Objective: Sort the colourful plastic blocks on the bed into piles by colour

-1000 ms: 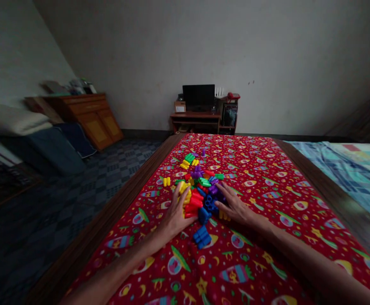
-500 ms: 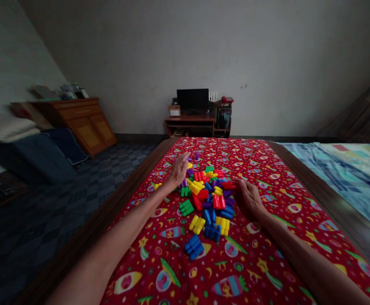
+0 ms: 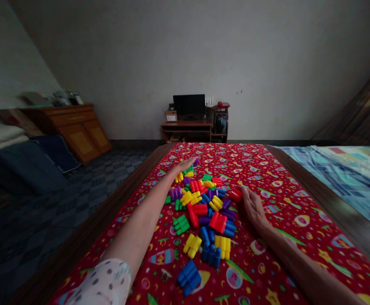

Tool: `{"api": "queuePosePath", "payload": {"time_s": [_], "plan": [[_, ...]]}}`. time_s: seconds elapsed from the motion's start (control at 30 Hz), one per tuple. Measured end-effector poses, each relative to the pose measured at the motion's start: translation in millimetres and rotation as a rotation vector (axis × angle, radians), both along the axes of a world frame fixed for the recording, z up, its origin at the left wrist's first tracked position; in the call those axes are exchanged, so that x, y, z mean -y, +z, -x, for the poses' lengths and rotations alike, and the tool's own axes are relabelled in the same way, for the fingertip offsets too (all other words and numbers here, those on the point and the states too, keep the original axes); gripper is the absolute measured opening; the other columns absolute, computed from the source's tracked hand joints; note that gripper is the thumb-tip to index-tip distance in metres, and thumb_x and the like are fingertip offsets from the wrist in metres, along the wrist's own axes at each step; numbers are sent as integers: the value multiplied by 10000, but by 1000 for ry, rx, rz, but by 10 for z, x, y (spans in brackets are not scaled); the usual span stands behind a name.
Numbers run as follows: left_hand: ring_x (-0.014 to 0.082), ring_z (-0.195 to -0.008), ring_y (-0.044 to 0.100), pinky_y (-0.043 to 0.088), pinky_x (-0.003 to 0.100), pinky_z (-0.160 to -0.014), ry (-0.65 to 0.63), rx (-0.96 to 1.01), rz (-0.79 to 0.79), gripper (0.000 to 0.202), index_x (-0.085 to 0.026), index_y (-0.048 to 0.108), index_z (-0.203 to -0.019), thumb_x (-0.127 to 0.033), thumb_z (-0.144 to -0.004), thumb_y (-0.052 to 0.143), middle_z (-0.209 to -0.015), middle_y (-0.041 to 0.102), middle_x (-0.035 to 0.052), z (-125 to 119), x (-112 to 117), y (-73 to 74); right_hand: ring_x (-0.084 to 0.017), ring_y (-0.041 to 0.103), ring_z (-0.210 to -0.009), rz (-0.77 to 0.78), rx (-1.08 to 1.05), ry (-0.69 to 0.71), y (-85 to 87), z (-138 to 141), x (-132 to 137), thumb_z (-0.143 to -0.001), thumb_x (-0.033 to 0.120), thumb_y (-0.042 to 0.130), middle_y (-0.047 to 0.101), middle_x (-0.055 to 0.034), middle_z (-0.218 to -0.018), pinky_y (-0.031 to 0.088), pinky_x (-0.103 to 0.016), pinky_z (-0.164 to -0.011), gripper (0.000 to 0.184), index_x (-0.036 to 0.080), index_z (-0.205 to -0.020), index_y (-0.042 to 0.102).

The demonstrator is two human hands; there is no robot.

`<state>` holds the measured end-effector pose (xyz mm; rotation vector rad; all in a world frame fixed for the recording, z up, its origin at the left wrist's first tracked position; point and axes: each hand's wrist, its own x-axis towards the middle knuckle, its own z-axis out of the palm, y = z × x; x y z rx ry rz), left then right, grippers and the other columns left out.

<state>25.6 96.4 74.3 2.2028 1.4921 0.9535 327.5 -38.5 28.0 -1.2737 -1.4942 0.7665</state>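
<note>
A heap of plastic building blocks (image 3: 204, 207) in red, yellow, green, blue and purple lies on a red patterned cloth (image 3: 267, 178) over a long table. My left hand (image 3: 182, 166) stretches out flat past the far left side of the heap, fingers extended beside yellow and purple blocks. My right hand (image 3: 251, 205) lies on the cloth at the heap's right side, fingers curved against a red block (image 3: 236, 194). A blue block (image 3: 189, 277) sits apart, nearest to me.
The table's dark wooden edge (image 3: 109, 220) runs along the left, with tiled floor beyond. A bed with a blue patterned sheet (image 3: 346, 178) lies to the right. A small desk with a monitor (image 3: 189, 104) stands at the far wall, and a wooden cabinet (image 3: 73, 127) at left.
My left hand has reached farther across the heap's far left side. The blocks have spread toward me from a tight pile, and my right hand has stayed at the right edge.
</note>
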Motion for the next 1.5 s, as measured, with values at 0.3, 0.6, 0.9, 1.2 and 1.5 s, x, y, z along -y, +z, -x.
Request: {"api": "queuePosePath", "payload": {"time_s": [0.3, 0.6, 0.9, 1.2, 1.5], "plan": [[225, -1191, 596, 398, 310, -1062, -551, -96, 348, 376, -252, 734, -1066, -462, -903, 469, -1222, 695, -1, -643, 573, 132, -256, 619, -781, -20, -13, -37, 16, -6, 1, -850, 716, 351, 687, -92, -807, 476, -353, -714, 669, 145, -922, 692], [241, -1375, 422, 323, 405, -1152, -56, -109, 133, 739, -213, 480, -1412, -661, -927, 148, -1427, 540, 64, 438, 1649, 202, -221, 585, -769, -116, -9, -57, 18, 5, 8, -878, 689, 318, 672, -76, -794, 454, -327, -725, 626, 162, -843, 653], [249, -1432, 322, 256, 464, -1190, 280, -33, 38, 745, -98, 354, -1462, -577, -953, 99, -1529, 386, 146, 213, 1885, -524, -245, 609, -802, -143, -12, -63, -8, 3, -40, -866, 682, 315, 690, -98, -847, 466, -357, -761, 649, 145, -916, 676], [202, -1398, 381, 277, 391, -1184, 93, 58, -61, 610, -153, 458, -1400, -449, -988, 118, -1455, 500, 92, -241, 1345, -188, -290, 618, -1066, -101, -97, -80, -76, 1, -87, -862, 709, 321, 701, -156, -1110, 453, -427, -958, 708, 141, -1065, 691], [227, -1252, 551, 393, 409, -1103, 61, 50, 111, 519, -173, 617, -1219, -389, -954, 226, -1264, 661, 72, -439, 787, -324, -284, 621, -1010, -147, -84, -104, -22, -13, -111, -898, 660, 272, 700, -166, -1038, 476, -400, -902, 718, 96, -1066, 684]]}}
